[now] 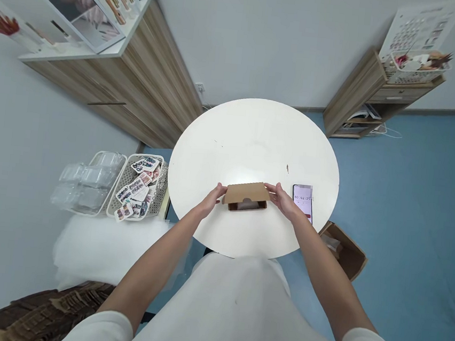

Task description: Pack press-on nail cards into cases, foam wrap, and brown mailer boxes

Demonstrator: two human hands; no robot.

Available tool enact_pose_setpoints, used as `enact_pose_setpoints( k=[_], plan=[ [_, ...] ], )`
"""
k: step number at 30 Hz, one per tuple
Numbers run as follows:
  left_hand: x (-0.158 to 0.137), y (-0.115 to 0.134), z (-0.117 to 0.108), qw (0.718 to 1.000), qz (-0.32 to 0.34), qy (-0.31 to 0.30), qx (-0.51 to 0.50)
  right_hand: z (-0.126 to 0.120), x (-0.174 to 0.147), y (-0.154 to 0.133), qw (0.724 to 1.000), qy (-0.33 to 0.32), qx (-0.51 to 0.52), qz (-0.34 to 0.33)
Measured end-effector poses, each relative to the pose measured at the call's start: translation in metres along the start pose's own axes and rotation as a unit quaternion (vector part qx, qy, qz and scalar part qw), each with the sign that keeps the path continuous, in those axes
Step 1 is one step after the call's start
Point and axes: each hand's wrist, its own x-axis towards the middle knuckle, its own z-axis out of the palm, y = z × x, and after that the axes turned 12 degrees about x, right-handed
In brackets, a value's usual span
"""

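Note:
A small brown cardboard box rests near the front of the round white table, its lid flap partly lowered. Through the gap at its front, something pale shows inside, too indistinct to name. My left hand grips the left end of the box at the lid's corner, fingers partly hidden behind it. At the opposite end, my right hand has its fingers on the lid's right corner. A phone with a running timer lies just right of my right hand.
Left of the table stand a white basket of printed nail sets and another basket of clear plastic packs. White wrapping and stacked cardboard lie nearer me. An open carton sits on the floor at right.

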Motion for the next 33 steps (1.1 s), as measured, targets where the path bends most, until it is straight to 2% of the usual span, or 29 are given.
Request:
enact_pose_setpoints(
  k=[3, 7, 11, 16, 19, 21, 24, 29, 33],
  plan=[
    [-0.005, -0.002, 0.008, 0.999, -0.024, 0.004, 0.022, 0.004, -0.008, 0.004, 0.999, -0.005, -0.036, 0.006],
    [-0.009, -0.01, 0.021, 0.993, -0.066, 0.066, 0.072, 0.007, -0.011, 0.022, 0.987, 0.089, -0.129, 0.027],
    [-0.009, -0.021, 0.033, 0.982, -0.089, 0.095, 0.137, 0.009, -0.01, 0.044, 0.958, 0.161, -0.231, 0.05],
    [-0.006, -0.032, 0.05, 0.96, -0.126, 0.125, 0.219, 0.014, -0.01, 0.063, 0.914, 0.198, -0.351, 0.052],
    [-0.008, -0.038, 0.059, 0.948, -0.103, 0.162, 0.254, 0.015, -0.015, 0.069, 0.899, 0.198, -0.392, -0.002],
    [-0.013, -0.041, 0.063, 0.943, -0.054, 0.184, 0.271, 0.014, -0.022, 0.073, 0.892, 0.189, -0.407, -0.054],
    [-0.025, -0.047, 0.066, 0.938, 0.01, 0.181, 0.297, 0.012, -0.036, 0.078, 0.882, 0.15, -0.435, -0.106],
    [-0.034, -0.053, 0.07, 0.937, 0.044, 0.125, 0.324, 0.017, -0.051, 0.092, 0.863, 0.07, -0.492, -0.094],
    [-0.033, -0.051, 0.075, 0.94, 0.074, 0.13, 0.306, 0.023, -0.051, 0.096, 0.871, 0.064, -0.477, -0.101]
  ],
)
